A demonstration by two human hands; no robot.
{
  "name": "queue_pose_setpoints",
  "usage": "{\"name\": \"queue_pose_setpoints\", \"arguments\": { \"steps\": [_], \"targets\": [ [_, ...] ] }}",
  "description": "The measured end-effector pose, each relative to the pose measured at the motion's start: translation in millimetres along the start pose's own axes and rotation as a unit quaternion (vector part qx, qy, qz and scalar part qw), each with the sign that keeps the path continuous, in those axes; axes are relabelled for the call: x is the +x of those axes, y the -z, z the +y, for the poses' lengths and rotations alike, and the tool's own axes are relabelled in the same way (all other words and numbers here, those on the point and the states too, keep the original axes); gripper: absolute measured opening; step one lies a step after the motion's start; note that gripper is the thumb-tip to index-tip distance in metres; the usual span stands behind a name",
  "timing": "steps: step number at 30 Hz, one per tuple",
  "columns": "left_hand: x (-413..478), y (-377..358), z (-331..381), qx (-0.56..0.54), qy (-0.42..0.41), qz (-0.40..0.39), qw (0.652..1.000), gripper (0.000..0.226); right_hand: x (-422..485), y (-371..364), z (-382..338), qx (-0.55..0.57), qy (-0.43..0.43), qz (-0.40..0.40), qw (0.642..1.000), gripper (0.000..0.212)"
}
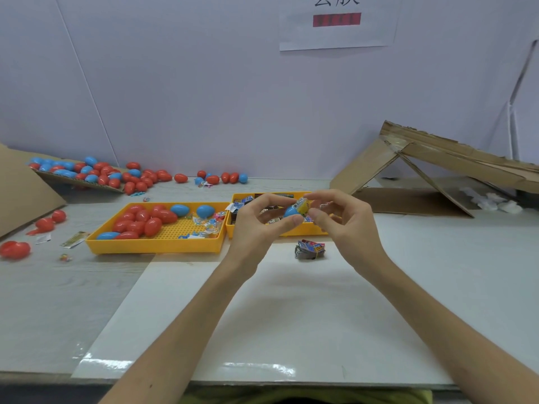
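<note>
Thumb and fingers of the left hand [262, 220] pinch a blue egg shell [290, 212], held in the air above the right-hand yellow tray [303, 229]. The right hand [341, 217] pinches a small yellow packet [303, 206] against the shell's open end, apparently stuffing it inside. The packet looks only partly seated and sticks out past the rim. Pushed in askew, it could crumple or spring back out. Too hard a push could pop the slick shell out of that light pinch and into the tray of packets below. A banded bundle of packets [310, 249] lies near the tray on the white sheet [262, 316]. Red and blue eggs fill the left tray [157, 246], and more loose eggs [140, 177] lie scattered along the wall.
</note>
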State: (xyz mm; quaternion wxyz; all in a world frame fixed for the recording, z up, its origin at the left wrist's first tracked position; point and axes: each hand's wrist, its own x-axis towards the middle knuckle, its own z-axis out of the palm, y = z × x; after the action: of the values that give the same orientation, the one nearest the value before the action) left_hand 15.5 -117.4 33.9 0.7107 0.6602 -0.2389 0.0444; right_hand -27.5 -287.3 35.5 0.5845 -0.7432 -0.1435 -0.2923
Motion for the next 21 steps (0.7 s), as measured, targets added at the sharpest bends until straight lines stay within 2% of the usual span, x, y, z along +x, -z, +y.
{"name": "queue_pose_setpoints", "arguments": {
  "steps": [3, 6, 8, 13, 18, 21],
  "targets": [
    [0.4, 0.4, 0.2, -0.123, 0.047, -0.003, 0.991, 0.033, 0.4, 0.4, -0.5, -0.005, 0.008, 0.010, 1.000, 0.033],
    [2.4, 4.2, -0.4, -0.264, 0.114, 0.003, 0.958, 0.042, 2.2, 0.9, 0.9, 0.008, -0.020, 0.012, 1.000, 0.040],
    [3.6, 7.1, -1.4, -0.309, 0.149, 0.009, 0.939, 0.043, 0.8, -1.0, 1.5, -0.010, -0.010, 0.023, 1.000, 0.038],
    [1.3, 6.5, -1.5, -0.379, 0.210, -0.011, 0.901, 0.044, -5.8, -6.8, 3.0, -0.128, 0.151, 0.059, 0.979, 0.019],
    [-2.5, 1.5, -0.7, -0.378, 0.227, -0.060, 0.896, 0.046, -9.2, -13.0, 5.4, -0.160, 0.174, 0.052, 0.970, 0.034],
    [-2.9, 0.2, 0.1, -0.374, 0.227, -0.071, 0.897, 0.040, -9.5, -11.5, 4.3, -0.167, 0.182, 0.070, 0.966, 0.034]
  ]
}}
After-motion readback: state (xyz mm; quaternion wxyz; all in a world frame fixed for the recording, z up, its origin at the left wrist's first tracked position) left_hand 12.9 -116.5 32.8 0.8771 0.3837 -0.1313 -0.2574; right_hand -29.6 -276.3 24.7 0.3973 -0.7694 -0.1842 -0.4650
